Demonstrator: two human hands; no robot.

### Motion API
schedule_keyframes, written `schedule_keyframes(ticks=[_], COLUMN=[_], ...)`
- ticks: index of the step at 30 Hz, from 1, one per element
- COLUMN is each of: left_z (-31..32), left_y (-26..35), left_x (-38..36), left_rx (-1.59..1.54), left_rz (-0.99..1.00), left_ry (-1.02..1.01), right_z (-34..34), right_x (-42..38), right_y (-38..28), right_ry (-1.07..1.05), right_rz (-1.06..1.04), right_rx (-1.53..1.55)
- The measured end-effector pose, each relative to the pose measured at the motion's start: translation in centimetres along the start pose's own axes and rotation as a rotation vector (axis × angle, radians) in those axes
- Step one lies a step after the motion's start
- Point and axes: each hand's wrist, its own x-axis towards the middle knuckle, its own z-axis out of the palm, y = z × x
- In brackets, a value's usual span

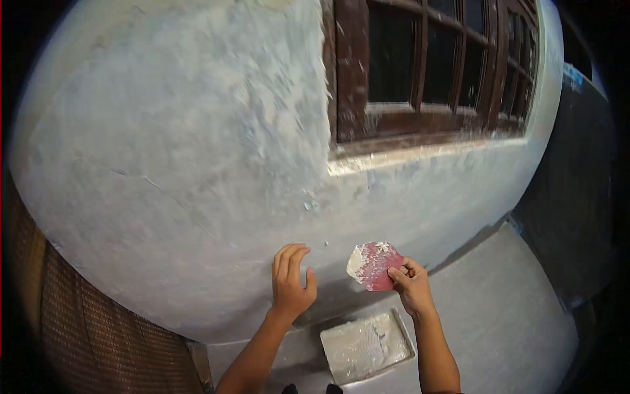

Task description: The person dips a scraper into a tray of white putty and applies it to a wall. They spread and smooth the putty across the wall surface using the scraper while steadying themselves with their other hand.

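My right hand (412, 285) pinches a pink plastic scraper (375, 269) between thumb and fingers. Whitish paste coats the scraper's left and upper edges. To the left, my left hand (292, 279) is raised near the wall with nothing in it, its fingers curved and the thumb apart. Both hands are in front of the lower part of a grey-white plastered wall (170, 171). Below and between them a rectangular tray (408, 336) rests on the floor, with pale paste spread and streaked inside it.
A brown wooden window (354, 72) with dark panes is set in the wall, its ledge (426, 152) smeared with white. Woven brown panels (98, 328) stand at lower left. A dark panel (564, 177) stands at right on the grey floor (505, 308).
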Motion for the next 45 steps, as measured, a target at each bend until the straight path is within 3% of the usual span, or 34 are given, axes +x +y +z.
schedule_keyframes(ticks=[3,5,14,25,30,36,40,45], left_z=[1.7,-9.4,-13.3,-19.0,-20.4,-20.9,-20.9,-20.8], left_y=[-0.5,5.0,2.8,3.0,1.8,-0.5,-0.7,-1.5], left_x=[-1.4,2.2,9.8,16.8,18.8,19.4,19.4,19.8], left_rx=[0.104,0.130,0.344,0.467,0.516,0.470,0.395,0.354], left_rz=[0.059,0.128,0.382,0.552,0.632,0.721,0.759,0.779], left_ry=[0.051,0.202,0.380,0.451,0.500,0.615,0.719,0.755], right_z=[-1.9,6.3,16.2,24.7,27.7,30.5,31.6,33.2], right_x=[1.1,-5.8,-1.2,-1.4,-2.2,-1.3,-0.5,0.4], right_y=[2.8,-6.5,-11.4,-17.7,-18.7,-18.5,-18.1,-17.9], right_ry=[-0.050,-0.126,-0.227,0.161,0.151,0.228,0.264,0.358], right_rz=[-0.056,-0.236,-0.661,-1.334,-1.531,-2.035,-2.160,-2.221], right_rx=[0.021,-0.033,0.134,-0.274,-0.332,-0.684,-0.984,-1.064])
